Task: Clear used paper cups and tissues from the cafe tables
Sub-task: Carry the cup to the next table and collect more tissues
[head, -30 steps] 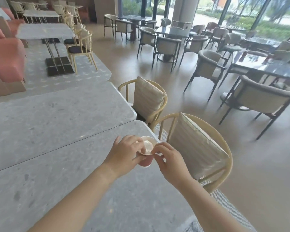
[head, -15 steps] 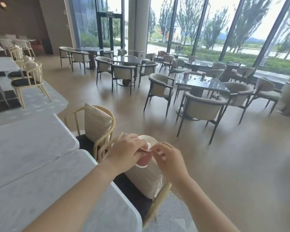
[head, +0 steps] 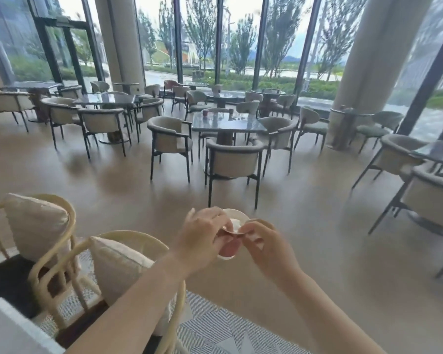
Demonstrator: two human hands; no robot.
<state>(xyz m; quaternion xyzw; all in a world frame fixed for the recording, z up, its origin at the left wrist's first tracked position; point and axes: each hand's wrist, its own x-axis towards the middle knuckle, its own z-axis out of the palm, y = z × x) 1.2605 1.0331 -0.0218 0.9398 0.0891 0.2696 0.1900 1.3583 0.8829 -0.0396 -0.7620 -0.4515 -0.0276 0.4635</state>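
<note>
A: What is the person holding?

B: A small round paper cup point(head: 227, 249), pinkish outside and white within, is sitting between both hands, in the air above the smooth tan floor point(head: 317, 226). A crumpled white tissue point(head: 235, 224) is lying inside it.

A: How are the hands gripping it?

B: The left hand point(head: 202, 238) is wrapping curled fingers round the cup's left wall. The right hand point(head: 269, 247) is pinching the near rim between thumb and forefinger. The cup's base is showing below, between the two hands.

A: And round about?

B: Under the left forearm, a pale bentwood chair point(head: 138, 235) with a curved back is carrying a ribbed cream cushion point(head: 118, 267) and standing on a rug point(head: 215, 330) with a grey geometric pattern. Well beyond, a square glossy dark table point(head: 241, 127) is standing among rounded upholstered armchairs point(head: 233, 162) on thin dark legs.
</note>
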